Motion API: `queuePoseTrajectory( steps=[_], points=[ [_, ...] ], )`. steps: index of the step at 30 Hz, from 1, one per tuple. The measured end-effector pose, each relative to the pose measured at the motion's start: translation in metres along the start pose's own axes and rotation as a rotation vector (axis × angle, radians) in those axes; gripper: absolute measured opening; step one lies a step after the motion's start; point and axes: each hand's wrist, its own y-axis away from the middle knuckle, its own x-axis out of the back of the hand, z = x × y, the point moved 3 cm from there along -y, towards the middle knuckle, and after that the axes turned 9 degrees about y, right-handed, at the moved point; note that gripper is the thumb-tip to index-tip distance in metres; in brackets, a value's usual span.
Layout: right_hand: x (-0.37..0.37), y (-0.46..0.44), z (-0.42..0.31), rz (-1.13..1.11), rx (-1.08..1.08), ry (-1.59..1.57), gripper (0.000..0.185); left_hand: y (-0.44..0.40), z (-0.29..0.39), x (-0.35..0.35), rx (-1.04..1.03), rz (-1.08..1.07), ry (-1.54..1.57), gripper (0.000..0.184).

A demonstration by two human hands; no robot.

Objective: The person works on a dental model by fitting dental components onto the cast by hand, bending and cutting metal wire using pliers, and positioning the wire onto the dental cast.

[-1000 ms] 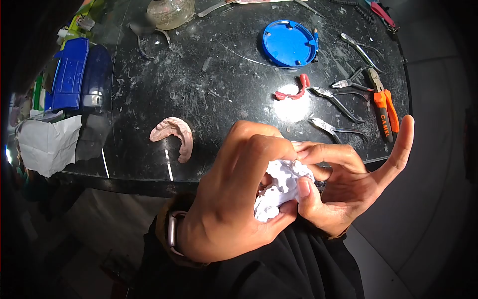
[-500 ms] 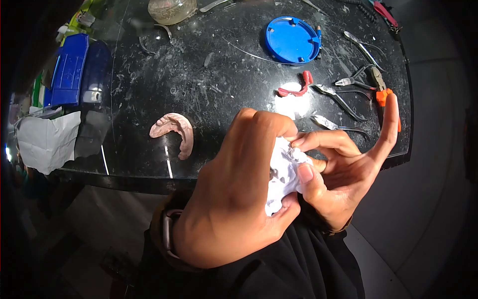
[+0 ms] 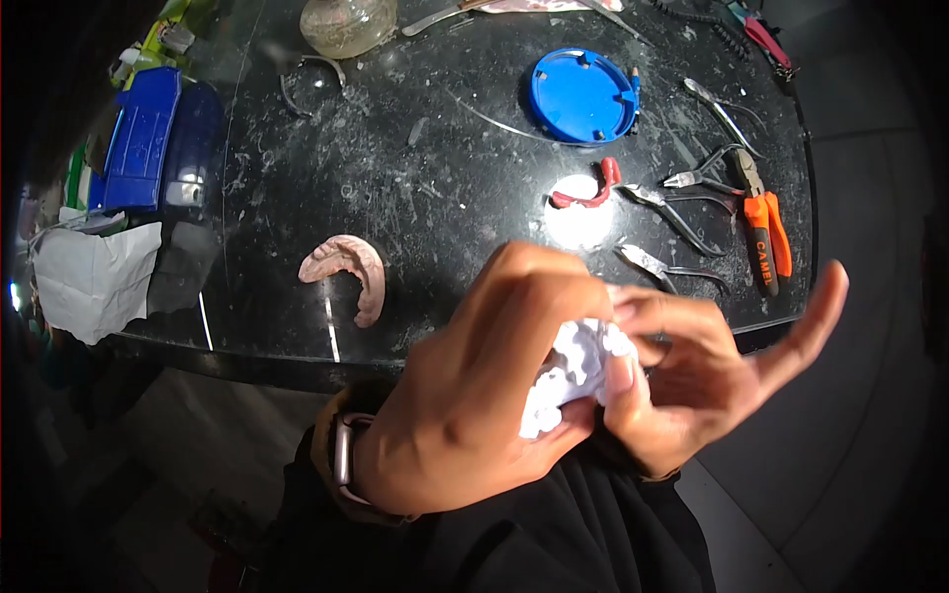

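Note:
A white plaster dental model (image 3: 573, 371) is held over my lap, just off the table's near edge. My left hand (image 3: 474, 385), with a watch at the wrist, wraps round it from the left and hides much of it. From the other side my right hand (image 3: 702, 385) pinches the model's right edge between thumb and fingers, while the little finger sticks out. Whether anything small sits in that pinch is not visible. Beyond the hands, a red U-shaped wax piece (image 3: 598, 188) lies in a bright spot of light.
A pinkish dental arch cast (image 3: 346, 272) lies left on the black table (image 3: 425, 227). Several pliers lie at right, including orange-handled cutters (image 3: 766, 232) and small pliers (image 3: 652, 265). A blue round lid (image 3: 583, 96), a glass jar (image 3: 348, 25) and crumpled paper (image 3: 97, 277) stand farther off.
Both hands have moved down and slightly right with the dental model, which is turned a little. The orange-handled cutters, partly covered before, now show fully.

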Motion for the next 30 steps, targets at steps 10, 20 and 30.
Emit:
queuePoseTrajectory(
  steps=[10, 20, 30],
  points=[
    [0.011, -0.01, -0.025, -0.408, 0.506, 0.323, 0.06, 0.019, -0.002, -0.004, -0.255, 0.185, 0.171, 0.047],
    [0.007, -0.007, -0.036, -0.294, 0.091, 0.141, 0.022, 0.024, -0.008, -0.003, -0.315, 0.167, 0.181, 0.042],
    [0.007, -0.006, -0.03, -0.25, 0.116, 0.095, 0.021, 0.022, -0.008, 0.002, -0.344, 0.112, 0.156, 0.035]
  ],
)
